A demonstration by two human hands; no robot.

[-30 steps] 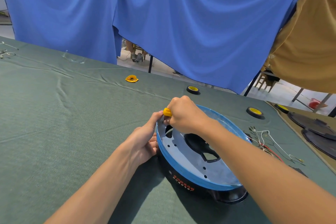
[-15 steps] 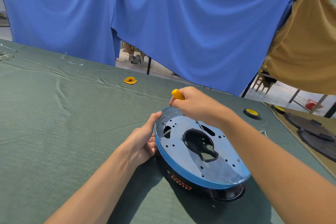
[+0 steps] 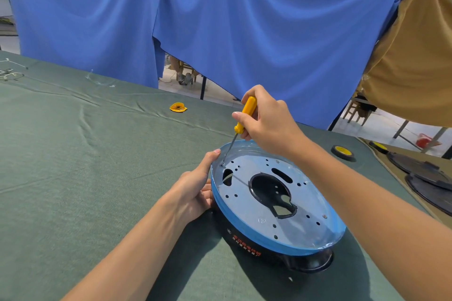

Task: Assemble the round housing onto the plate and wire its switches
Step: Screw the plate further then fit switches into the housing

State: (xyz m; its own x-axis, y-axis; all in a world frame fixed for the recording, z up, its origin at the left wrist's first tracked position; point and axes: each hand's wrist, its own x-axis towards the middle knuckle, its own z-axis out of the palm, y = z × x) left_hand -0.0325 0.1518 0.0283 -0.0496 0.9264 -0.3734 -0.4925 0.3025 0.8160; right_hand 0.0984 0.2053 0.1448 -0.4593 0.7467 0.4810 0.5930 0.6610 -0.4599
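Note:
A round metal plate (image 3: 305,205) with a blue rim and a big central cut-out lies on top of a black round housing (image 3: 247,244) with red lettering on its side. My right hand (image 3: 267,122) grips a yellow-handled screwdriver (image 3: 245,113), tilted, its tip down on a screw (image 3: 223,165) near the plate's far-left edge. My left hand (image 3: 195,189) holds the left side of the rim, thumb on top of the edge by the screwdriver tip.
The work sits on a table covered in green cloth (image 3: 85,166). A small yellow dish (image 3: 178,107) lies at the back. A yellow-and-black wheel (image 3: 343,152) and dark round covers (image 3: 420,173) lie to the right. Blue curtains hang behind.
My right hand has risen off the plate's left edge, showing the screwdriver's full handle and shaft, tip still at the edge. The left hand stays on the rim. The camera view shifted slightly.

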